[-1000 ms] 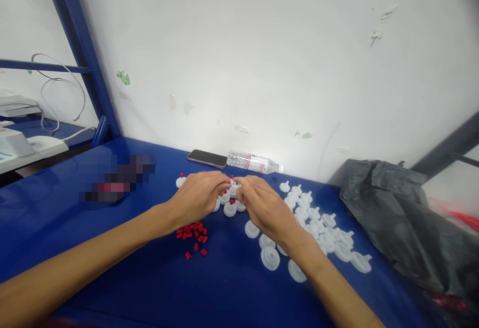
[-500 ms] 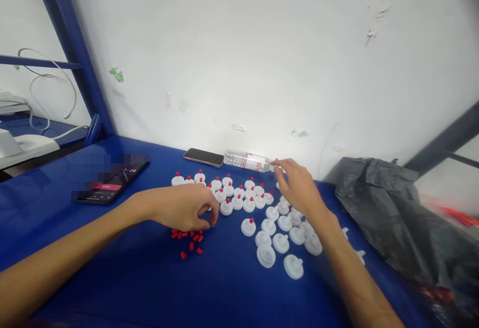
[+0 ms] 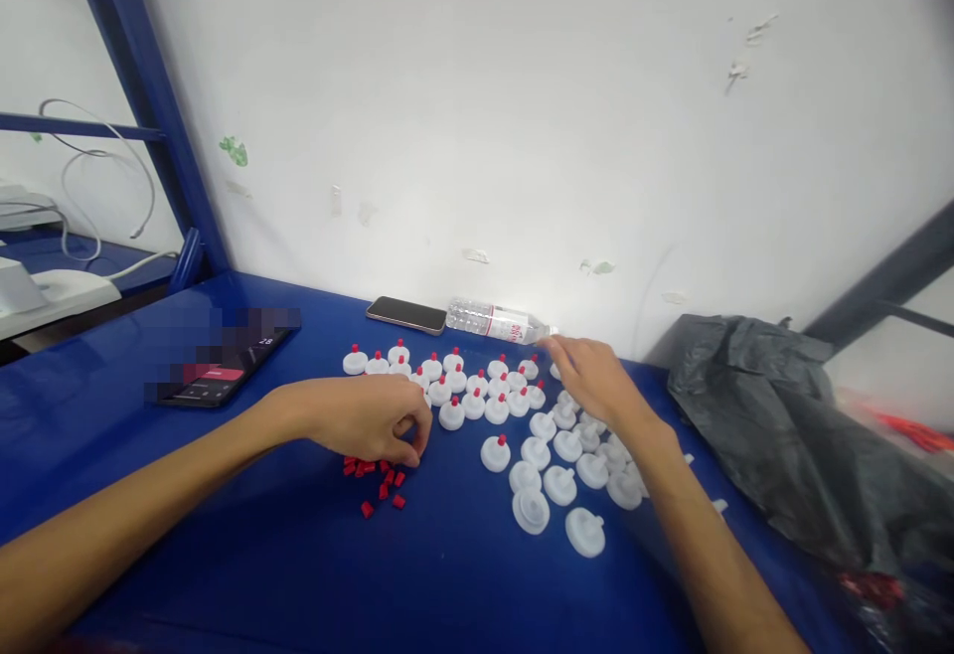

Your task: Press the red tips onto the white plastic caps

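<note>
My left hand (image 3: pixel 377 420) hovers low at a small pile of red caps (image 3: pixel 386 478). Its thumb and index finger are pinched together; whatever is between them is hidden. My right hand (image 3: pixel 596 376) reaches over the white plastic discs with short spouts (image 3: pixel 567 445), its fingers stretched out and holding nothing I can see. Just left of its fingertips stands a red-capped white disc (image 3: pixel 529 368). More white discs with red caps on their spouts (image 3: pixel 451 415) stand grouped between my hands. My right hand and forearm partly cover the uncapped discs.
A clear plastic bottle (image 3: pixel 496 322) lies along the wall beside a dark phone (image 3: pixel 406 314). A larger phone (image 3: pixel 224 376) with a lit screen rests at left on the blue table (image 3: pixel 417 584). A dark plastic bag (image 3: pixel 775 435) slumps at right. Blue shelf posts (image 3: pixel 160 107) stand at left.
The red-capped disc from my right fingers now stands among the capped group, and those fingers have let go. My left hand has shifted slightly left and down, staying by the caps.
</note>
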`<state>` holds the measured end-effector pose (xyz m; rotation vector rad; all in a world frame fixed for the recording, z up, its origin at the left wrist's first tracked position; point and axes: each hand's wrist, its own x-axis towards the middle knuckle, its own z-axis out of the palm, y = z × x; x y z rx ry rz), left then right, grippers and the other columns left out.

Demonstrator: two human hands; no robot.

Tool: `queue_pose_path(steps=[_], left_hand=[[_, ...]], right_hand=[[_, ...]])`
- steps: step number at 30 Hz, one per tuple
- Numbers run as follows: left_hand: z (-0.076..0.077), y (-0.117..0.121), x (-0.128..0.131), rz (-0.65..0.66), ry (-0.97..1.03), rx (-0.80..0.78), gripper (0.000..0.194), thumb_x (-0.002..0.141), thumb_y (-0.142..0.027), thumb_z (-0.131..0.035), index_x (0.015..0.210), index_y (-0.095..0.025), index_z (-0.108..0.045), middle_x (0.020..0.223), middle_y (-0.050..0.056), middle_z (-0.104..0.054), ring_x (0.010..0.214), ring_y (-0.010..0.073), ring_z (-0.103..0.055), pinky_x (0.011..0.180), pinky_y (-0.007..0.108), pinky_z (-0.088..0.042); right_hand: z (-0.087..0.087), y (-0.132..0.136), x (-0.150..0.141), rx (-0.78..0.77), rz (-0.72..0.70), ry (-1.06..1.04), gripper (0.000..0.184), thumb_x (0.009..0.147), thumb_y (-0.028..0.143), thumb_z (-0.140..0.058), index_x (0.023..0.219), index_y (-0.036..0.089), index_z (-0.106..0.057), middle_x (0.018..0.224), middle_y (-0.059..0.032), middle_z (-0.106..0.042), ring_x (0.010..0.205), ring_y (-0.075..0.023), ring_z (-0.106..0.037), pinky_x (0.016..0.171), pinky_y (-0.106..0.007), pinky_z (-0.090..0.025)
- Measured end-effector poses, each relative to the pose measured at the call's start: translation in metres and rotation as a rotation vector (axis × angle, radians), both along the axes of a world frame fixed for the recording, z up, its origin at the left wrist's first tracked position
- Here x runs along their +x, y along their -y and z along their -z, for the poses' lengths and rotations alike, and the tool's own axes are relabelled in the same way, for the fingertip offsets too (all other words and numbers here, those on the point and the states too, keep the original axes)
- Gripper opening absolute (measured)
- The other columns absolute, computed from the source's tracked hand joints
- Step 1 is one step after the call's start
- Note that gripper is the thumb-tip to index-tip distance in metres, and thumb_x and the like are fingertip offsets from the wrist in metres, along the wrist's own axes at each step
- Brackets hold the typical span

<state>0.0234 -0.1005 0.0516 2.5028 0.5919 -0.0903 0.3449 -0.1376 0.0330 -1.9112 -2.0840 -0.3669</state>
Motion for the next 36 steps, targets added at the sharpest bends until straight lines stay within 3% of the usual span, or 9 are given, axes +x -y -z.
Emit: queue_pose_path(steps=[4,7,9,12,16,21,24,28,36], left_hand=[[0.001,0.002,0.002,-0.043,0.092,0.028,0.014,0.089,-0.03,-0.062,0.09,-0.022,-0.074,0.066,-0.003,-0.058,0.057,0.0131,-0.051,0.051,0.024,-0.035],[0.002,0.003,0.005,-0.061,0.166,0.034,0.014,0.091,-0.033,-0.062,0.092,-0.024,-0.072,0.082,-0.001,-0.07,0.067,0.014,-0.059,0.059,0.023,-0.042],[0.003,0.003,0.007,-0.091,0.222,0.036,0.016,0.093,-0.035,-0.06,0.094,-0.025,-0.072,0.085,-0.001,-0.073,0.068,0.014,-0.061,0.061,0.024,-0.044],[0.007,0.001,0.011,-0.141,0.344,0.061,0.022,0.097,-0.037,-0.056,0.103,-0.026,-0.073,0.093,0.001,-0.074,0.068,0.0132,-0.061,0.061,0.023,-0.045],[0.013,0.0,0.018,-0.307,0.544,0.043,0.031,0.1,-0.043,-0.051,0.107,-0.024,-0.073,0.1,0.003,-0.073,0.056,0.0094,-0.061,0.057,0.023,-0.047],[0.017,0.003,0.023,-0.508,0.652,-0.122,0.028,0.096,-0.046,-0.059,0.1,-0.02,-0.069,0.081,0.0,-0.072,0.048,0.0105,-0.062,0.047,0.022,-0.042],[0.016,0.004,0.024,-0.518,0.705,-0.134,0.026,0.094,-0.044,-0.062,0.097,-0.019,-0.068,0.081,0.001,-0.071,0.048,0.0096,-0.059,0.044,0.022,-0.039],[0.016,0.006,0.025,-0.516,0.75,-0.116,0.025,0.094,-0.042,-0.064,0.097,-0.018,-0.071,0.064,-0.003,-0.064,0.046,0.0092,-0.054,0.044,0.02,-0.037],[0.026,0.011,0.029,-0.519,0.744,-0.135,0.023,0.092,-0.04,-0.068,0.096,-0.018,-0.074,0.06,-0.002,-0.067,0.054,0.0148,-0.066,0.049,0.022,-0.045]], right_hand=[[0.001,-0.002,0.013,-0.054,0.099,0.007,0.051,0.106,0.04,-0.023,0.114,0.021,-0.069,0.102,-0.011,-0.079,0.1,-0.0281,-0.072,0.088,-0.042,-0.049],[0.011,-0.003,0.016,-0.13,0.118,0.004,0.052,0.105,0.044,-0.024,0.107,0.024,-0.073,0.095,-0.0084,-0.08,0.098,-0.0274,-0.073,0.09,-0.044,-0.051],[0.018,-0.004,0.016,-0.165,0.125,-0.002,0.051,0.105,0.045,-0.028,0.108,0.026,-0.075,0.093,-0.0074,-0.08,0.098,-0.0277,-0.074,0.093,-0.047,-0.051],[0.023,-0.005,0.017,-0.162,0.128,-0.012,0.044,0.103,0.046,-0.037,0.116,0.024,-0.073,0.105,-0.0096,-0.08,0.107,-0.0303,-0.072,0.099,-0.052,-0.049],[0.017,-0.006,0.018,-0.095,0.1,-0.038,0.039,0.099,0.041,-0.047,0.125,0.019,-0.067,0.118,-0.014,-0.077,0.112,-0.0314,-0.07,0.103,-0.051,-0.049],[0.001,0.001,-0.002,0.0,-0.024,-0.103,0.035,0.101,0.029,-0.043,0.132,0.022,-0.057,0.13,-0.0101,-0.07,0.118,-0.0232,-0.067,0.102,-0.037,-0.052],[-0.003,0.009,-0.027,0.079,-0.195,-0.164,0.036,0.099,0.026,-0.048,0.135,0.025,-0.049,0.126,-0.0088,-0.069,0.114,-0.0242,-0.067,0.098,-0.04,-0.054],[-0.003,0.019,-0.06,0.15,-0.419,-0.172,0.039,0.097,0.022,-0.054,0.136,0.025,-0.045,0.125,-0.0086,-0.068,0.113,-0.024,-0.066,0.097,-0.042,-0.055],[-0.001,0.025,-0.084,0.165,-0.531,-0.075,0.038,0.095,0.017,-0.057,0.131,0.025,-0.047,0.114,-0.0072,-0.072,0.101,-0.0245,-0.067,0.087,-0.042,-0.057]])
